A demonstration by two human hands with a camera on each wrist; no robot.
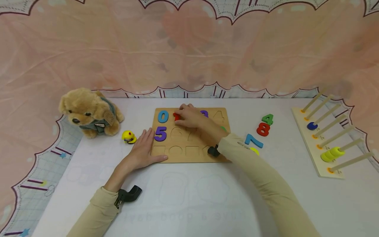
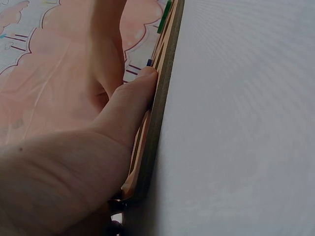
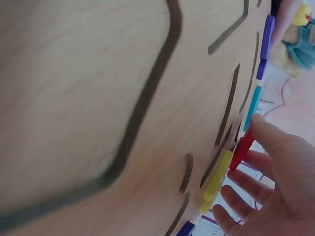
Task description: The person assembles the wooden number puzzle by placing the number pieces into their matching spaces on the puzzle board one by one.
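A wooden number board (image 1: 183, 160) lies on the white table. My right hand (image 1: 192, 118) reaches over its top row and pinches a red number piece (image 3: 242, 150), probably a 1, between thumb and fingers, at the board's surface. My left hand (image 1: 143, 151) rests with straight fingers along the board's left edge, thumb on the lower left corner. A blue 0 (image 1: 163, 117) and a purple 5 (image 1: 160, 134) sit in the board. A yellow piece (image 3: 216, 182) lies beside the red one. My right hand and forearm partly hide a purple piece (image 1: 204, 113) and a green piece (image 1: 223, 129).
Right of the board lie a green 4 (image 1: 267, 119), a red 8 (image 1: 263, 129), a blue 7 (image 1: 253, 141) and a half-hidden yellow piece (image 1: 254, 151). A peg rack (image 1: 308, 144) stands far right. A plush dog (image 1: 88, 113) and yellow duck (image 1: 128, 136) are on the left.
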